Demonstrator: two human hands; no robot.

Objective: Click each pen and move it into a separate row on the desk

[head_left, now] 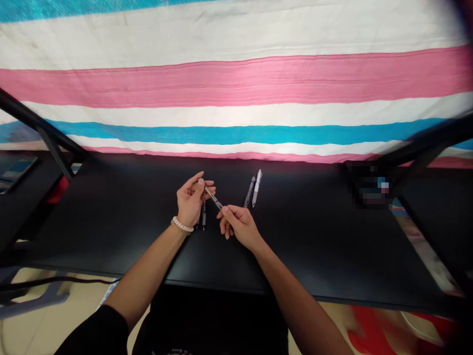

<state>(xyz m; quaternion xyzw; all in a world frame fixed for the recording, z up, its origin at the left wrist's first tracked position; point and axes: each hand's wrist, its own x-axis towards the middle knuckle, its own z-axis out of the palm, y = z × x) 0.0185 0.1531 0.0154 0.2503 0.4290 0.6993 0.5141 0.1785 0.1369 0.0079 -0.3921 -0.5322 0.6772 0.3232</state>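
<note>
Between my two hands a dark grey pen (213,196) is held at a slant above the table. My left hand (191,197), with a pale coiled band (181,225) on its wrist, pinches the upper end between thumb and fingers. The lower end sits in the closed thumb and finger of my right hand (240,224). Below my left hand lie dark pens (204,219), partly hidden by it. To the right, a white pen (257,187) rests beside a dark pen (249,191), whose lower end is close to my right hand.
The black table (295,246) stretches to both sides. A striped sheet (236,84) hangs behind it, with black metal bars (55,148) slanting at the sides. At the right back is a blurred-out dark object (369,190). Red stools (373,330) show below the front edge.
</note>
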